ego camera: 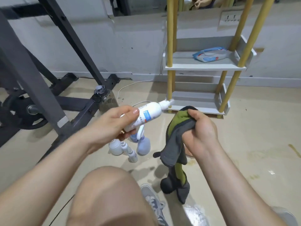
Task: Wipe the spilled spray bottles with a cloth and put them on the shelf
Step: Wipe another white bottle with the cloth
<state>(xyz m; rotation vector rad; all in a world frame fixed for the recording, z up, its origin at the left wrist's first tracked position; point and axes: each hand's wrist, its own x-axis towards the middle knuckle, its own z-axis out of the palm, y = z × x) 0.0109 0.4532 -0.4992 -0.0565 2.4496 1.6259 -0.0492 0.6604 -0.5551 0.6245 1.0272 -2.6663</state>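
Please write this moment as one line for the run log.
left hand: holds white spray bottle | right hand: holds cloth | shelf: no bottles yet

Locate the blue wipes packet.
In the head view, the blue wipes packet lies upper right on the shelf's upper visible tier, between its yellow posts.

My arms are bare to the elbow, my knee point(105, 193) uncovered, and I wear a grey laced sneaker point(153, 203).

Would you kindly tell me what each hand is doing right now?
Left hand: closed around the white plastic spray bottle.
Right hand: closed on the grey-and-green cloth.
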